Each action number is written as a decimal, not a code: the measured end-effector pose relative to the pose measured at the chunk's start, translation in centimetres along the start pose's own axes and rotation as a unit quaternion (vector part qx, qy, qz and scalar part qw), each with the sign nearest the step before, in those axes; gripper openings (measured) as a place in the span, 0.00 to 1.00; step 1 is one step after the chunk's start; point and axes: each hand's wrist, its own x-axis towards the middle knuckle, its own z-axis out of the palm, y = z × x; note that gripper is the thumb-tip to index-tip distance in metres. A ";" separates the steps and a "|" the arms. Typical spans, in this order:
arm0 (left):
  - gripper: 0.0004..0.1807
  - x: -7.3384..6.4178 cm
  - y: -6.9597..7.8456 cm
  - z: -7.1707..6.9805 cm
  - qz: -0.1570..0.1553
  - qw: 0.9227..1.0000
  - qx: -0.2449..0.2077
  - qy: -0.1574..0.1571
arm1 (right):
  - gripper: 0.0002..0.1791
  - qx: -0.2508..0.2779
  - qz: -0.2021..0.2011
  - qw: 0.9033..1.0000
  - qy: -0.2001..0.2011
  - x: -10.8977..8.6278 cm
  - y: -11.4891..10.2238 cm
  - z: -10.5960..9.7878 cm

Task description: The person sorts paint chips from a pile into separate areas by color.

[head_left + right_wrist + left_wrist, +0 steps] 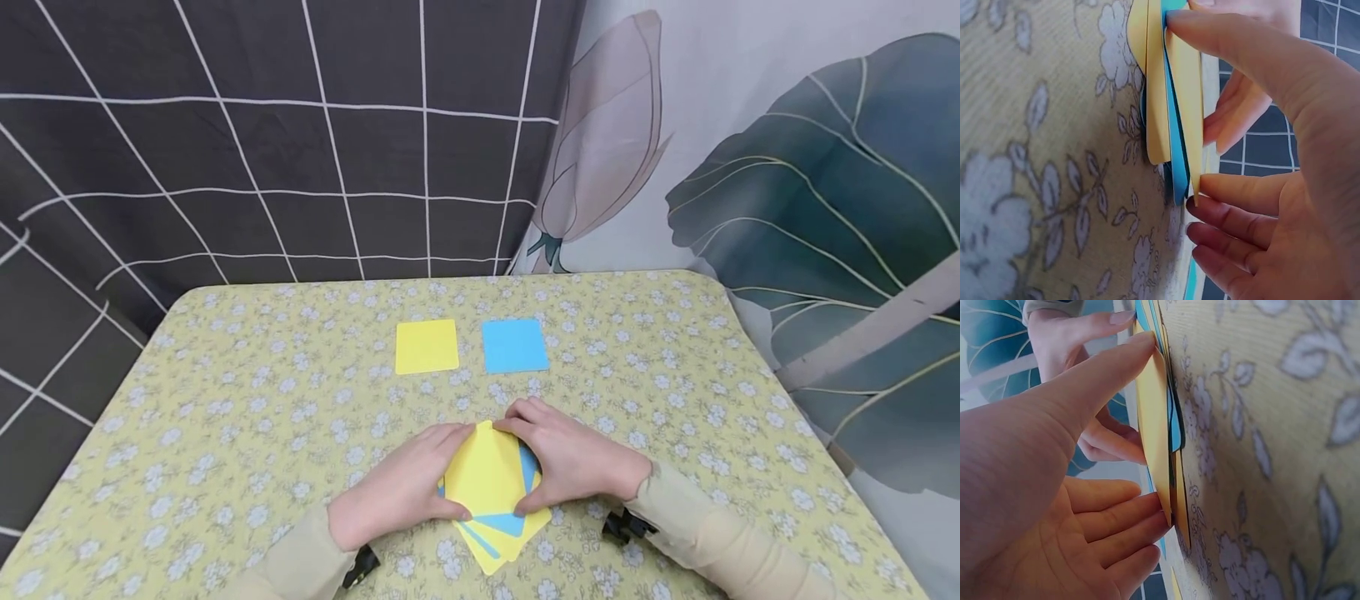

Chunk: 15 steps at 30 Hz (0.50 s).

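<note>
A loose pile of square yellow and blue cards (513, 546) lies fanned at different angles near the front of the table. On top is a yellow card (486, 475), held by both hands at its near and far edges. My left hand (408, 483) has its thumb at the near left corner and its fingertips at the far edge. Opposite it, my right hand (573, 458) pinches the right side the same way. In the left wrist view the top card (1152, 403) bows slightly, with a blue card (1176, 425) below it.
Farther back, a single yellow card (427, 347) and a single blue card (515, 345) lie flat side by side. A yellow flowered cloth (262, 450) covers the table. Behind stand a dark grid-patterned curtain (375, 150) and a leaf-printed one (825, 183).
</note>
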 end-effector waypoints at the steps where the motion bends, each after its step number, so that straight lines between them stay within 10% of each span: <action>1: 0.55 0.0 0.0 0.0 0.001 1.000 -0.001 -0.001 | 0.51 -0.002 0.000 1.000 0.000 0.0 0.0 0.0; 15: 0.59 0.0 -0.4 0.0 0.010 1.000 0.005 -0.005 | 0.47 0.003 -0.013 1.000 0.022 0.3 0.3 -0.2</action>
